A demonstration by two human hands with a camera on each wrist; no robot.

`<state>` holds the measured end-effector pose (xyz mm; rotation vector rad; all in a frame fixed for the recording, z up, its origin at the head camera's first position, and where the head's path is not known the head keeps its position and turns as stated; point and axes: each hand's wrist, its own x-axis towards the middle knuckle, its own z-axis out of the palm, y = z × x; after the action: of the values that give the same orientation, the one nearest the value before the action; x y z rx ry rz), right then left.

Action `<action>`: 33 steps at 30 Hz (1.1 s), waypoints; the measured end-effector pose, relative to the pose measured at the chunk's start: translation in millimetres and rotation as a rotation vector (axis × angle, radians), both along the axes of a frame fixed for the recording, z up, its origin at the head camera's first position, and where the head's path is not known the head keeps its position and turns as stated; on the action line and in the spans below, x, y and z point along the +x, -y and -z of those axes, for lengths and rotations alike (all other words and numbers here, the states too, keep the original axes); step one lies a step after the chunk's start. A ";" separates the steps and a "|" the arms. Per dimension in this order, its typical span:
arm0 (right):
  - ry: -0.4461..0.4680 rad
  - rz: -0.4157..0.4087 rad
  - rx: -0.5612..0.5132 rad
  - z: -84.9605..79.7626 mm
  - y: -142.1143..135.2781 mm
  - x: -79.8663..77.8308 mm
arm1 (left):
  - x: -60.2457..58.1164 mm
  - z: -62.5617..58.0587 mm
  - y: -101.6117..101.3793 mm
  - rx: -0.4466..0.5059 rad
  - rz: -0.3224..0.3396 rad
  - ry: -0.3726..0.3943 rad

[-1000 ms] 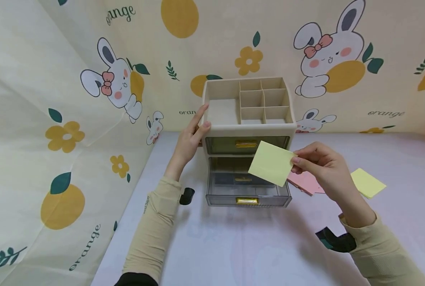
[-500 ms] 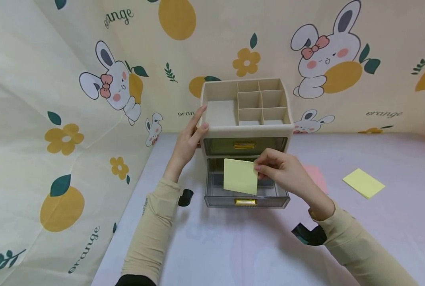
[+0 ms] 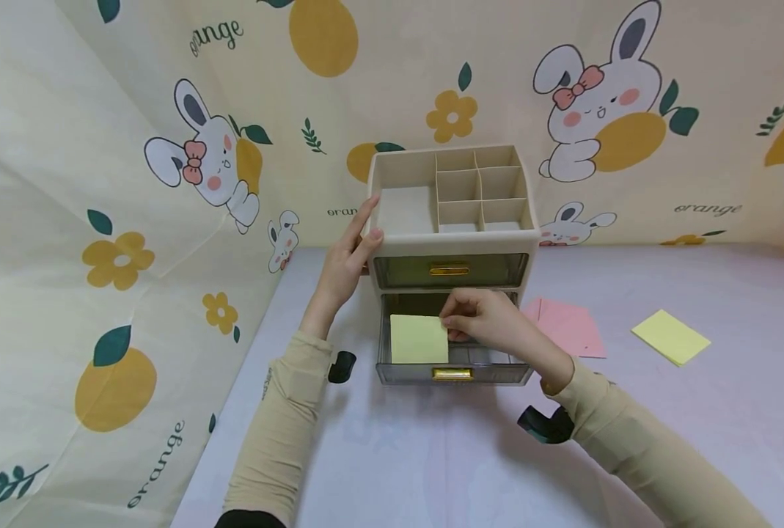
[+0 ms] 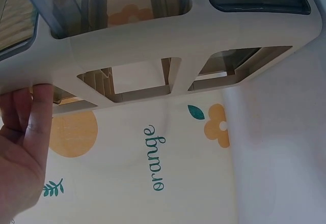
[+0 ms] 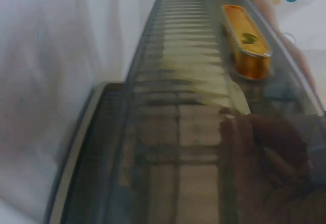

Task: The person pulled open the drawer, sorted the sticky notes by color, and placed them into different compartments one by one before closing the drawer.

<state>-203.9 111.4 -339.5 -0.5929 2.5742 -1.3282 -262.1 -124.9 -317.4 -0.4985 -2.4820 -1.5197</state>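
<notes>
A cream desk organizer (image 3: 454, 238) stands at the table's back, its clear grey lower drawer (image 3: 484, 375) pulled out. My right hand (image 3: 491, 323) pinches the right edge of a yellow sticky note (image 3: 418, 341) between thumb and fingers. The note is in the left part of that drawer, just behind its front wall. Through the clear plastic in the right wrist view, the fingers (image 5: 234, 132) show dimly beside the yellow paper (image 5: 198, 66). My left hand (image 3: 345, 264) rests on the organizer's left side with straight fingers (image 4: 39, 122); part of it is hidden behind the wrist.
Pink sticky notes (image 3: 570, 328) lie on the table just right of the drawer. Farther right lies another yellow sticky note pad (image 3: 671, 337). The upper drawer (image 3: 458, 271) is closed. The organizer's top has divided compartments (image 3: 460, 186). A printed cloth (image 3: 365, 88) hangs behind.
My right hand has carried the yellow sticky note left and down, from in front of the organizer into the lower drawer. The left hand has kept its place on the side.
</notes>
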 end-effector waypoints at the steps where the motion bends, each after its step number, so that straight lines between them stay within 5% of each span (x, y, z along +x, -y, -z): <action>1: 0.005 0.003 0.004 1.1 1.6 -0.4 | -0.3 0.2 -0.1 -0.001 0.001 -0.003; 15: -0.043 -0.011 0.169 4.2 4.4 -4.9 | -0.5 -2.4 0.5 -0.002 0.002 -0.004; 25: 0.012 -0.044 0.100 6.7 4.2 -4.0 | 0.0 -1.3 -0.3 -0.004 0.005 -0.003; 33: -0.126 -0.136 0.039 -0.4 -7.9 8.4 | 0.2 0.6 -0.7 -0.004 0.002 -0.013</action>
<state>-195.5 119.3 -339.1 -0.8541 2.5975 -1.2305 -261.8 -124.3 -318.0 -0.5105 -2.4759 -1.5075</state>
